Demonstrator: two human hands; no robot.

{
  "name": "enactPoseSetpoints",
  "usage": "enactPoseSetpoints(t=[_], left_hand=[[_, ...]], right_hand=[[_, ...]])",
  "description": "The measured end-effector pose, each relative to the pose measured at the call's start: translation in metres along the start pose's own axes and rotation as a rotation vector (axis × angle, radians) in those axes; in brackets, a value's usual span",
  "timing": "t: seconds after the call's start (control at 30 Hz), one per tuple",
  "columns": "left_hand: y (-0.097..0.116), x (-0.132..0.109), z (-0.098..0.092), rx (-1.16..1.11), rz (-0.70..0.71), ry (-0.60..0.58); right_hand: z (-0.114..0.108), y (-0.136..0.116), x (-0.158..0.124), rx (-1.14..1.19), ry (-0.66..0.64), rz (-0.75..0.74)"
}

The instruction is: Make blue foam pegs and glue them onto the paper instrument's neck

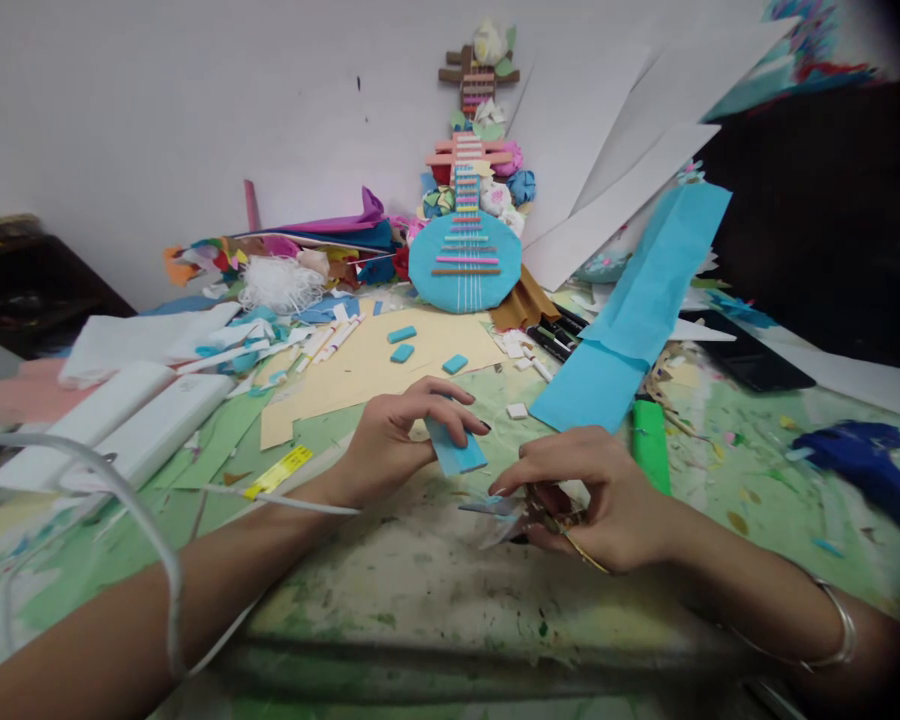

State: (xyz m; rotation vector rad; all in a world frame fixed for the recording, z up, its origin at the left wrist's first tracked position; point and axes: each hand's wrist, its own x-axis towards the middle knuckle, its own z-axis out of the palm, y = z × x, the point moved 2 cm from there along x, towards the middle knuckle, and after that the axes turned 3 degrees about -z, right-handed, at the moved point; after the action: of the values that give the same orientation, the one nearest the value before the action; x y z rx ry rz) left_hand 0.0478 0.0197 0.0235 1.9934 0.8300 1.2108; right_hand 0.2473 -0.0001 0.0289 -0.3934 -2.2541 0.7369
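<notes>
Two hands over the paint-smeared green counter point(420, 590): left hand point(394, 440) pinches shut on a small blue foam rectangle point(457, 455), just above counter; right hand point(600, 495) wrapped round metal scissors point(495, 507). Rectangle prob. light, bendy: hold by edge.

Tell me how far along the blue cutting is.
Done: three small blue pieces lie on the yellow sheet. In hand: the left hand pinches a blue strip, the right hand holds scissors beside it. Left, probably: that strip, and the long blue sheet at right.
</notes>
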Motion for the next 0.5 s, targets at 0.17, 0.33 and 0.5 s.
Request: enactPoseSetpoints(t=[0.17, 0.33, 0.5], left_hand=[[-0.001, 0.000, 0.000, -0.049, -0.107, 0.024], [-0.002, 0.001, 0.002, -0.057, -0.369, -0.019], [-0.001, 0.000, 0.007, -0.143, -0.499, -0.109]], right_hand=[[-0.001, 0.007, -0.002, -0.094, 0.139, 0.087], [-0.006, 0.020, -0.002, -0.095, 0.310, 0.367], [-0.001, 0.020, 0.001, 0.120, 0.207, 0.517]])
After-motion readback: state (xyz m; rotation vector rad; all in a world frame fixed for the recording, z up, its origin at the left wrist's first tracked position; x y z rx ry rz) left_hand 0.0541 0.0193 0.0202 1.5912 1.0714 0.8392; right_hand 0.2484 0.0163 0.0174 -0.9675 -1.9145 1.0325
